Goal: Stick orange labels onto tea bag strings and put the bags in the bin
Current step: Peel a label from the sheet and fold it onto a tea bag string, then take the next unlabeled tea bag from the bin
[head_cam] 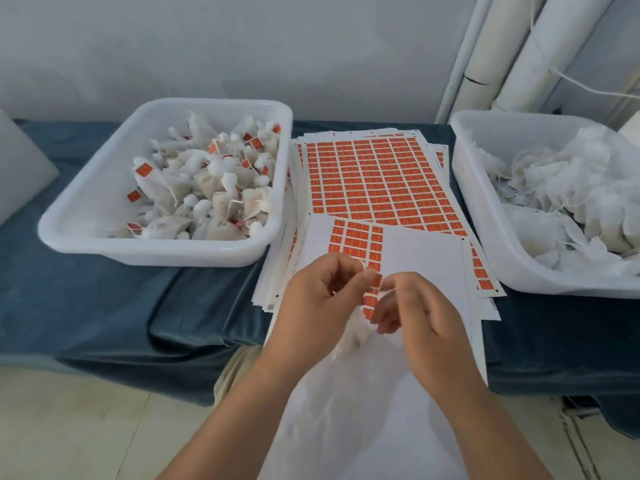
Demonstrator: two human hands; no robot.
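We pinch the orange label [376, 281] between our left hand [318, 299] and right hand [419, 317], the tea bag [349, 336] dangling just below (its string too fine to see), and the bin [156, 252] lies leftward, nearer the left hand.

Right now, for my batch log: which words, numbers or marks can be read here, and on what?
Nothing reads clearly.
Orange labels on the top sheet: pale print, too small.
Held label: blurred.
Labels in the left bin: too small.
Sheet margin, lower right: dark print, blurred.
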